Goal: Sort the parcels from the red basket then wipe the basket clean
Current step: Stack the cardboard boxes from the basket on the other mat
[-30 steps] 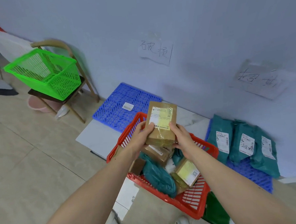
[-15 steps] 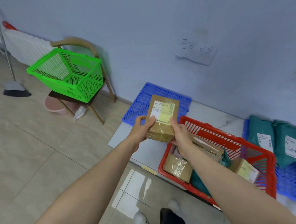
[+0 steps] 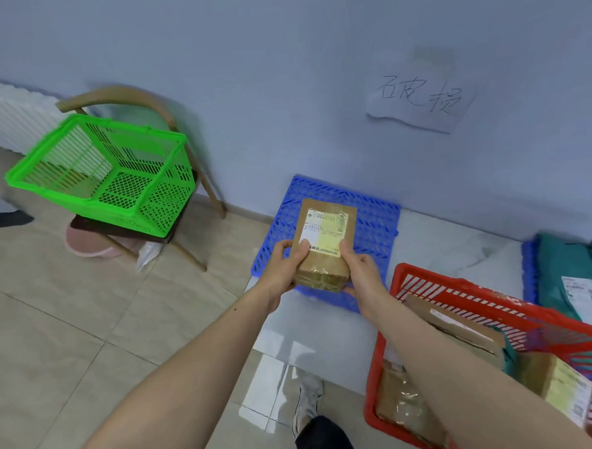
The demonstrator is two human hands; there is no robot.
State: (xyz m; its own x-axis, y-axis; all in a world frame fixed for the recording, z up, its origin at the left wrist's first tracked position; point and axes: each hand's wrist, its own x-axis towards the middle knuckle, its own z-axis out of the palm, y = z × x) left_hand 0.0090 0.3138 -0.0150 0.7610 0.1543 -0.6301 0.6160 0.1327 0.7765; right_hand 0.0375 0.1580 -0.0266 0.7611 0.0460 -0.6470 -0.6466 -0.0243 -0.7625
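Your left hand [image 3: 283,269] and right hand [image 3: 362,272] grip the box [image 3: 326,243]. The blue mat [image 3: 373,220] lies directly beneath it, long axis pointing toward the wall.

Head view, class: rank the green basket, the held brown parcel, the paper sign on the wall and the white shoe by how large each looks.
1. Green basket
2. Paper sign
3. Brown parcel, close to the sign, so unsure; it is also nearer the camera
4. White shoe

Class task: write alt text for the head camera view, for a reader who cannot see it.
Both hands, left hand and right hand, hold a brown parcel above a blue pallet; a red basket of parcels sits at right.
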